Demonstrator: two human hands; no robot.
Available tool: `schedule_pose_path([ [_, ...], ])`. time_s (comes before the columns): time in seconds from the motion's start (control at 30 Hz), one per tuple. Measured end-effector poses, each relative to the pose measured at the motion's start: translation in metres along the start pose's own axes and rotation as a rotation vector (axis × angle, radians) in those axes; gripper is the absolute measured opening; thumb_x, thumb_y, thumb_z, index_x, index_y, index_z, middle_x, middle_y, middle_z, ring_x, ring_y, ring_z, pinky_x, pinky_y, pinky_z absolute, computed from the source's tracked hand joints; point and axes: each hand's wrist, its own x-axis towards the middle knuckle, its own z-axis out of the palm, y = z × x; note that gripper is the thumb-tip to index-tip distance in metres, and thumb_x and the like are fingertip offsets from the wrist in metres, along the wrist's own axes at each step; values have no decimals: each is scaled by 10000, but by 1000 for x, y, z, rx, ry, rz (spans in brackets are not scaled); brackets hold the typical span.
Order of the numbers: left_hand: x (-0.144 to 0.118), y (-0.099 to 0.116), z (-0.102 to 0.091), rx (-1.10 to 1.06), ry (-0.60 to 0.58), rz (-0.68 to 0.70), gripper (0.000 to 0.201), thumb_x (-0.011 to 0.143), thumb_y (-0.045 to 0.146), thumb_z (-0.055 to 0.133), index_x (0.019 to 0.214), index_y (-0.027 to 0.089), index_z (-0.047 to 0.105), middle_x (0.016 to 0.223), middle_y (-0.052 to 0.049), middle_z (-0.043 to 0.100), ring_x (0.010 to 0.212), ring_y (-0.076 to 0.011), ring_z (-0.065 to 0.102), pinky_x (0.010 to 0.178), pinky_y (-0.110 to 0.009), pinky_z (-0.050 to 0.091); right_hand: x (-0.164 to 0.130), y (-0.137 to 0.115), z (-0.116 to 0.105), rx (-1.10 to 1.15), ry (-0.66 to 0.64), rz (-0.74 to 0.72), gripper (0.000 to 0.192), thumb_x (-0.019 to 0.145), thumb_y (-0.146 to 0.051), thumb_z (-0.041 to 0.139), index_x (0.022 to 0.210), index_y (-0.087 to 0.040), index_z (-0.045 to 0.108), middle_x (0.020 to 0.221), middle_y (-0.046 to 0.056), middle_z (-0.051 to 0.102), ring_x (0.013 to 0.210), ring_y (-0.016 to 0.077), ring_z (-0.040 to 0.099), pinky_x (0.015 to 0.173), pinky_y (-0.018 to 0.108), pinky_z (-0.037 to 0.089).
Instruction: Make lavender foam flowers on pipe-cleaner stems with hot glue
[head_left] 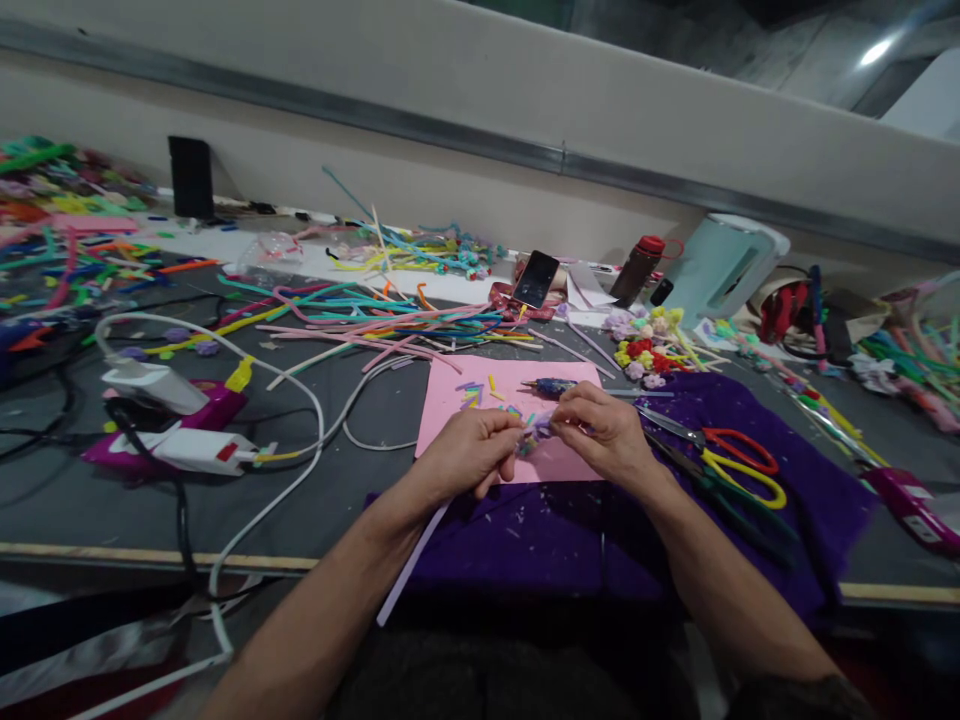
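Both hands meet over a pink sheet of paper that lies on the dark surface, right at the person's front edge. The left hand is closed, fingers curled around a pale lilac strip that runs back down toward the person's body past the wrist. The right hand pinches a small fuzzy multicoloured piece between thumb and fingertips, and the two hands touch at that piece; what exactly it is cannot be told, as it is small and blurred. Short cut bits of colour lie scattered on the paper just beyond the left hand. Under the paper and beneath both forearms spreads a purple cloth. Just to the right of the right hand lie scissors with red and yellow handles, on the cloth. Beyond the hands, a tangle of pipe cleaners stretches away to the left, and a dark phone stands propped farther back. Well to the left of the left hand lies a glue gun with its cable.
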Motion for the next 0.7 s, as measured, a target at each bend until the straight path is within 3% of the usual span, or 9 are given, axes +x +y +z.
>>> schedule_pose_path([
  [0.17,0,4,-2,-62,24,-39,200,806,313,488,760,139,574,460,22,571,236,-34,397,273,-140,217,0,2,-2,2,67,-19,141,783,-207,577,874,-223,684,817,45,603,734,148,577,628,265,459],
  [0.37,1,4,-9,-219,47,-19,265,776,404,534,795,139,533,510,24,583,272,-51,447,262,-136,229,1,-1,-7,100,297,49,230,794,-193,559,999,-238,651,880,51,616,797,167,586,680,296,476],
  [0.53,2,3,-13,-499,148,47,252,747,351,590,863,128,571,609,-5,609,385,-53,501,324,-139,294,1,-6,8,249,199,138,175,801,-237,552,932,-206,664,740,30,609,650,139,568,553,255,462],
  [0.7,2,3,-14,-688,278,97,270,693,334,655,866,128,637,799,-54,634,637,-88,580,452,-146,379,11,-25,19,379,-7,208,172,796,-279,559,892,-197,676,755,31,629,611,125,569,523,234,459],
])
